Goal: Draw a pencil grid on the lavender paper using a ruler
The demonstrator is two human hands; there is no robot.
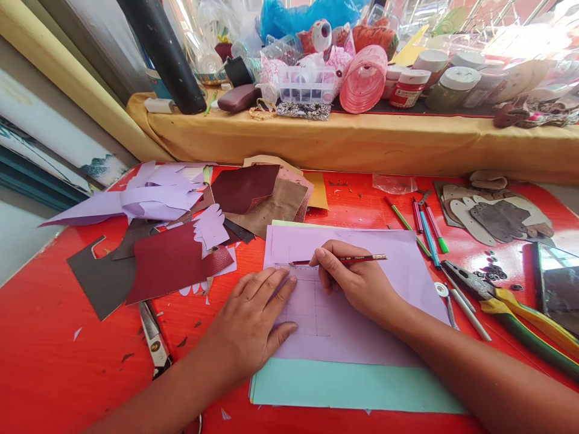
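Purple paper [362, 337] with thin pencil lines lies on top of a teal sheet [353, 386]. My right hand [357, 277] grips a dark red pencil [357, 258], its tip touching the paper near the upper left of the drawn lines. Flat on the paper's left edge rests my left hand [260, 313], fingers spread and holding nothing, close to the pencil tip.
Leather pieces [167, 259], purple scraps [158, 199] and scissors [155, 340] lie left. Markers [429, 235], pliers [511, 313], a phone [558, 283] and leather cutouts [497, 217] are right. Jars [409, 88] stand on the ledge [280, 137] behind.
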